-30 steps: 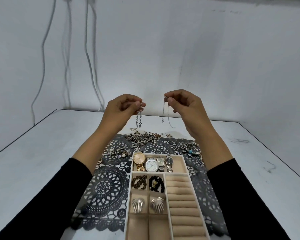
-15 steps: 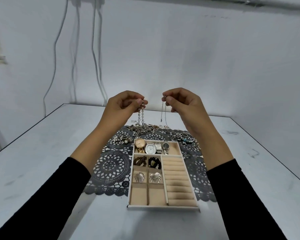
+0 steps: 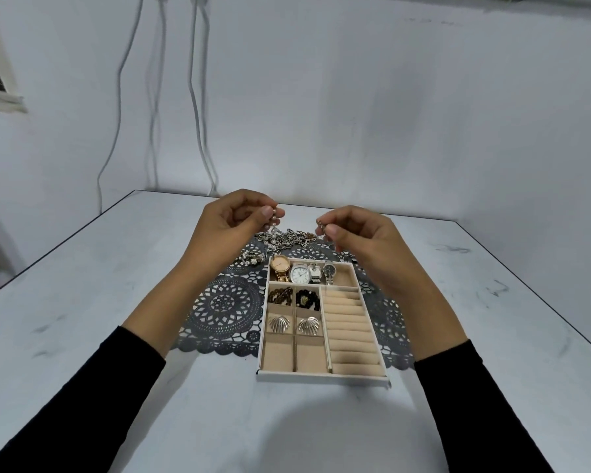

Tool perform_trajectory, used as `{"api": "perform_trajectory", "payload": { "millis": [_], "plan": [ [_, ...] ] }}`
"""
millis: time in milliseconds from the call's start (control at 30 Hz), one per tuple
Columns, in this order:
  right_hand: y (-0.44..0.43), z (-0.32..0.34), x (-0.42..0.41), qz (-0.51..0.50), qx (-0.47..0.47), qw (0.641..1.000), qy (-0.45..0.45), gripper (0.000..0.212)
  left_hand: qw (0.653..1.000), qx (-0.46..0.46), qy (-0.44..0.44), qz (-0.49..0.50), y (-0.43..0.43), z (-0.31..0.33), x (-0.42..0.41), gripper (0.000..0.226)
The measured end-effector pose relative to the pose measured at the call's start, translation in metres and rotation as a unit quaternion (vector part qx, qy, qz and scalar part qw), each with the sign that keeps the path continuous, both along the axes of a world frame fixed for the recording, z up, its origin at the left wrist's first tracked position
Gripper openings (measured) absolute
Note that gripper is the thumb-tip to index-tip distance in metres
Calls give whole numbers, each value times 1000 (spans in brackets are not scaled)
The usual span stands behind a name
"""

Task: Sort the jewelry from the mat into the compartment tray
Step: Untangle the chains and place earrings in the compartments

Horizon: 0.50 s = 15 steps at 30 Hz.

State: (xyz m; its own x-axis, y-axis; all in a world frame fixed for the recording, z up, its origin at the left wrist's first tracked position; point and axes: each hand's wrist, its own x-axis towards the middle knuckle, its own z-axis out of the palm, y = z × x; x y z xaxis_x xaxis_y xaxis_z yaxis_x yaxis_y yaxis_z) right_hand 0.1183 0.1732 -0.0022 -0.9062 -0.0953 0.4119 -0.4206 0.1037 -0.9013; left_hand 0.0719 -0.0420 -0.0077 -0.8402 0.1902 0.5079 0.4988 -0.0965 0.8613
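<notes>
My left hand (image 3: 231, 223) pinches the end of a silver chain (image 3: 273, 233) above the far side of the dark lace mat (image 3: 224, 308). My right hand (image 3: 359, 233) pinches the end of a thinner chain (image 3: 320, 227), whose lower part is hidden by my fingers. Under both hands lies a heap of tangled chains (image 3: 289, 237). The beige compartment tray (image 3: 323, 376) sits on the mat and holds several watches (image 3: 301, 273) in the top slot, two dark bracelets (image 3: 292, 297) below them and two silver shell earrings (image 3: 294, 324).
A brooch-like cluster (image 3: 251, 259) lies on the mat left of the tray. The tray's ring rolls (image 3: 350, 331) and two near compartments (image 3: 294, 353) hold nothing. The grey table (image 3: 82, 302) ends at a wall with hanging cables (image 3: 198, 97).
Both hands have come down toward the heap with their chains. The view has pulled back and tilted, so the whole tray now shows.
</notes>
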Motion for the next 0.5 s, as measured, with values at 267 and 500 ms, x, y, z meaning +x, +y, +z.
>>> {"api": "perform_trajectory", "payload": {
  "millis": [267,500],
  "plan": [
    [6,-13,6,38,24,999,-25,13,1000,-5,-10,2,-2,-6,5,9],
    [7,-24,6,69,59,994,-59,15,1000,14,-6,15,-1,-7,6,10]
  ]
}}
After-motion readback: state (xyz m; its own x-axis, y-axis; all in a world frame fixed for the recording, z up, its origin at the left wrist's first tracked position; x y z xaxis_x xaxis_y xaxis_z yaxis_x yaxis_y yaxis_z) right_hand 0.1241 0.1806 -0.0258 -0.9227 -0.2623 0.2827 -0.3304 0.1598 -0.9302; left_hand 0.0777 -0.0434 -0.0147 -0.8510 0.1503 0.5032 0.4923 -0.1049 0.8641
